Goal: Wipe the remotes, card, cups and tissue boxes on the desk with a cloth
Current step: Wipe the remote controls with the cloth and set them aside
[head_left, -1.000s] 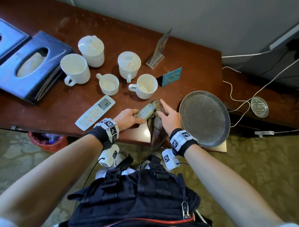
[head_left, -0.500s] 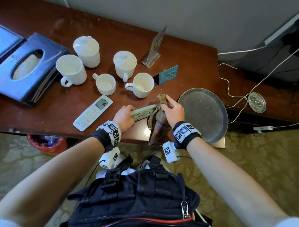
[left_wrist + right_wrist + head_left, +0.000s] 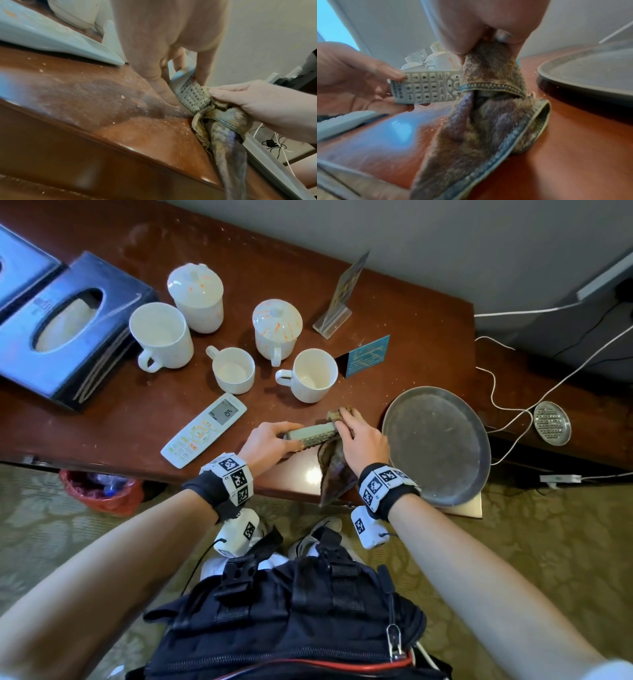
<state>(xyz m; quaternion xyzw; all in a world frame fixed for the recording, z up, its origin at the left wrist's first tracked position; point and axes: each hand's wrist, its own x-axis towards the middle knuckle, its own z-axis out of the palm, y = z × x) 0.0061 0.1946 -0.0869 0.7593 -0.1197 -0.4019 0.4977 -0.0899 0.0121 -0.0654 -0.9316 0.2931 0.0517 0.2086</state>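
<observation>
One grey keypad remote (image 3: 426, 86), far end wrapped in cloth (image 3: 489, 108).

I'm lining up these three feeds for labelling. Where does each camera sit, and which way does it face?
Head: on the head, facing down at the brown wooden desk; both forearms and hands show.
Left wrist: on the left wrist, looking along the left hand gripping the grey button remote.
Right wrist: on the right wrist, looking along the right hand pinching the brownish terry cloth.
Shared: all three show remote and cloth.
</observation>
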